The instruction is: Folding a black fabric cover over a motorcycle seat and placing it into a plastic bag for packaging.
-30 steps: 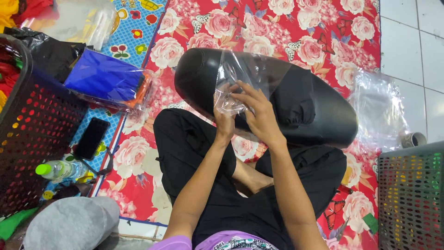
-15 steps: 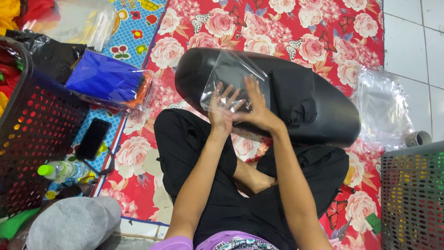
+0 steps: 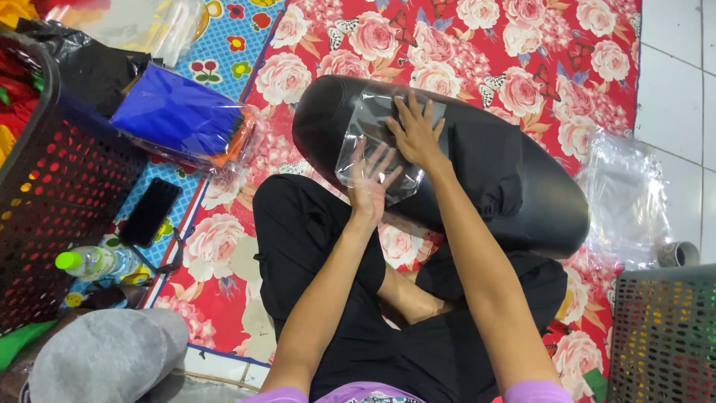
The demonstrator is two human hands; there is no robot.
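A clear plastic bag (image 3: 365,127) lies flat on a long black cushion (image 3: 514,186) that rests across my lap. My right hand (image 3: 415,134) presses palm-down on the bag's upper part, fingers spread. My left hand (image 3: 371,181) lies flat on the bag's lower edge, fingers apart and a little blurred. Neither hand grips anything. My crossed legs in black trousers (image 3: 313,246) sit under the cushion.
A red floral mat (image 3: 522,45) covers the floor. A dark basket (image 3: 52,186) stands at left, with a blue packet in plastic (image 3: 179,116), a black phone (image 3: 151,212) and a green-capped bottle (image 3: 93,261) beside it. A pile of clear bags (image 3: 626,194) and another basket (image 3: 664,336) are at right.
The bag, held up in both hands a second ago, now lies flat on the cushion. Both hands have opened and press down on it.
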